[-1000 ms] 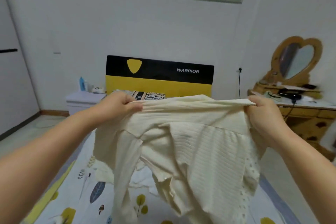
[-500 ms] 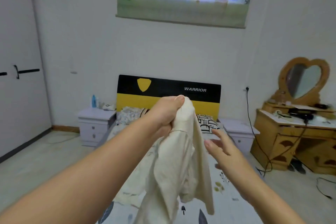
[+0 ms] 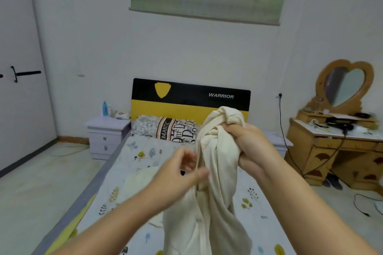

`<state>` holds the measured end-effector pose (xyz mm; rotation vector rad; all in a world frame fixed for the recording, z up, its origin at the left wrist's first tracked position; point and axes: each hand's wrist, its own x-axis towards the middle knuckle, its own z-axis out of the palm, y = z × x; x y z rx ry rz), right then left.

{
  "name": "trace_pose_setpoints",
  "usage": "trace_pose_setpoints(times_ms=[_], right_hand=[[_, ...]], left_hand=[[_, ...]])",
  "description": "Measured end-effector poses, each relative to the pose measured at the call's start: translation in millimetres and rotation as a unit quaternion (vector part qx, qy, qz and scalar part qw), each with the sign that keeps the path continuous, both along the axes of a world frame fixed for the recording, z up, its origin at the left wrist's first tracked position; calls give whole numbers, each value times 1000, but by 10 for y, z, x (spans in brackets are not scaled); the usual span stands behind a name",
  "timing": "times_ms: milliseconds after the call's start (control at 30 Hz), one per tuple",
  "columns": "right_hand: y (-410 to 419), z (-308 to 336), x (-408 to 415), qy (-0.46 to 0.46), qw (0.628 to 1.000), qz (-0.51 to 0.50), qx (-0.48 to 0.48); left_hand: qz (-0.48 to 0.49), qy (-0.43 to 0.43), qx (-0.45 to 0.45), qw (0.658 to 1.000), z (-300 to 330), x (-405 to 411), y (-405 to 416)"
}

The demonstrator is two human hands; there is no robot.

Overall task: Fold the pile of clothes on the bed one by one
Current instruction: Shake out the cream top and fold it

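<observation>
Your right hand (image 3: 248, 147) clenched the bunched cream garment (image 3: 217, 172) while your left hand (image 3: 182, 174) pinched its edge; a twisted bundle risked folding crooked.

Count: two hands, right (image 3: 251, 147) gripping one garment (image 3: 215, 182); two pillows (image 3: 163, 128) beyond grip; two nightstands (image 3: 106, 136); one mirror (image 3: 345, 85).
</observation>
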<state>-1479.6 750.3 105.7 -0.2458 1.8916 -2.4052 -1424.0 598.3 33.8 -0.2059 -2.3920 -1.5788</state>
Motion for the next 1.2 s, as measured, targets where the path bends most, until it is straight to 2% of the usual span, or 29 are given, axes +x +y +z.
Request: trace_pose_setpoints(times_ms=[100,267,367,433,567,700,800,900,967,1000,1100,1200], right_hand=[[-12,44,19,-26,999,14,-17],[244,50,38,-42,999,8,8],[457,-85,12,-66,993,-28,95],[555,-243,-19,-79,980,-48,174],[619,-644,-11,-99,947,-42,301],[512,-932,78,-100,914,-20,394],[368,-1055,118,-49,876,-30,479],[301,-1097,99,33,809,-114,575],[366,-1089,34,88,789,-165,585],[422,-1074,-11,93,807,-172,558],[538,-979,-75,55,900,-177,394],[630,-812,-72,53,935,-192,292]], left_hand=[[-17,-33,-55,998,-273,14,128],[46,-56,27,997,-300,-149,-3],[99,-24,84,991,-13,-224,-167],[91,10,130,987,258,-268,-205],[68,60,115,989,677,-371,-103],[22,49,142,988,893,-418,158],[-13,42,139,989,925,-416,330],[-27,33,116,992,880,-418,355],[-18,27,104,994,815,-433,280],[-13,19,102,995,772,-442,224],[10,-15,105,994,596,-464,39],[61,-30,75,995,402,-492,-123]])
